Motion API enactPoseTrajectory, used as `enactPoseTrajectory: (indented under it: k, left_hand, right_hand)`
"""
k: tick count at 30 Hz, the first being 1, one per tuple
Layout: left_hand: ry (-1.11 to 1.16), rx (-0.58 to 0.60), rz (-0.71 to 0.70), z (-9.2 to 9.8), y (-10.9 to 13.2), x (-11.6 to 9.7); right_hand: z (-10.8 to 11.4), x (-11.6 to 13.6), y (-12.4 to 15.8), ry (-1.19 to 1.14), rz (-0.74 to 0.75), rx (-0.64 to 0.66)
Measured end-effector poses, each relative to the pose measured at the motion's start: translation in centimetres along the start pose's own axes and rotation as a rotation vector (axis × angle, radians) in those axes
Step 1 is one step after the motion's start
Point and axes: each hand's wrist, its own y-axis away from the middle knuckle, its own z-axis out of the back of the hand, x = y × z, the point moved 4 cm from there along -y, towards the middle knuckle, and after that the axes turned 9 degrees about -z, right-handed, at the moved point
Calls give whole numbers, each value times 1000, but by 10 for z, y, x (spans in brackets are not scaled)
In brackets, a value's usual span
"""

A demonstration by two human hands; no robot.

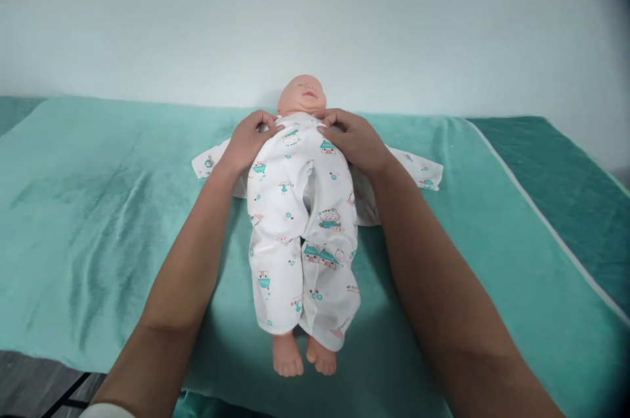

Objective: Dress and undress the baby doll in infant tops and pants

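A baby doll [301, 95] lies on its back, head at the far end and bare feet toward me. White printed baby pants [329, 214] cover it from the upper chest to the ankles. Near the doll's shoulder on the left, my left hand [252, 140] pinches the pants' top edge between thumb and fingers. My right hand [355, 141] grips the same edge on the other side, close to the neck. Beneath the doll a matching baby shirt [423, 172] lies spread, its sleeves reaching out to both sides. The doll's arms are hidden.
A light green velvety blanket [98, 221] covers the table, wrinkled on the left. Darker green cloth [561, 168] with a pale seam is on the right. A pale wall [315, 18] rises behind. Grey floor and a black table leg [69, 395] show at the lower left.
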Motion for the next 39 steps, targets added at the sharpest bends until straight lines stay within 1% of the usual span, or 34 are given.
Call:
enactPoseTrajectory:
  k: [2,4,6,8,11,14,17,19,22,23,24,26,28,29,31,33,35,37,39]
  left_hand:
    - [-15,-74,-43,-2,-4,9]
    - [-52,-156,-55,-3,-8,18]
    - [-80,-198,-59,-4,-10,25]
    - [-90,-178,-90,-4,-8,27]
    - [-156,-114,-186,-2,8,25]
    - [-277,-100,-249,1,37,20]
    - [-324,-155,-204,3,78,10]
    - [-322,-200,-158,4,113,-6]
    - [-305,-231,-106,5,176,-39]
    - [-277,-207,-93,4,198,-51]
    - [-244,-174,-86,3,218,-61]
    - [-195,-75,-93,-1,255,-79]
    - [-193,-8,-120,-4,282,-91]
    - [-212,15,-135,-6,291,-95]
    - [-285,36,-167,-9,300,-99]
    - [-375,46,-188,-13,302,-100]
    - [-406,41,-195,-17,300,-102]
    - [-338,6,-185,-19,298,-105]
    - [-213,-60,-154,-19,297,-107]
  right_hand:
    - [-1,-5,-7,5,-21,-82]
    - [-3,-11,-13,22,-71,-188]
    - [-6,-16,-16,12,-104,-267]
    - [-8,-18,-12,-43,-90,-299]
    - [-10,-11,9,-90,-31,-257]
    - [-15,5,44,-25,4,-172]
    - [-29,33,86,128,79,-100]
    - [-44,53,120,268,152,-57]
    - [-69,74,180,411,232,63]
    - [-76,77,201,419,239,108]
    - [-81,78,222,413,243,117]
    - [-84,79,259,371,243,78]
    - [-84,78,287,316,223,21]
    - [-84,79,297,303,213,-5]
    - [-86,85,310,336,191,-44]
    - [-90,93,316,445,164,-72]
    - [-97,101,317,576,129,-80]
    - [-104,107,314,678,110,-86]
    - [-109,110,309,739,104,-112]
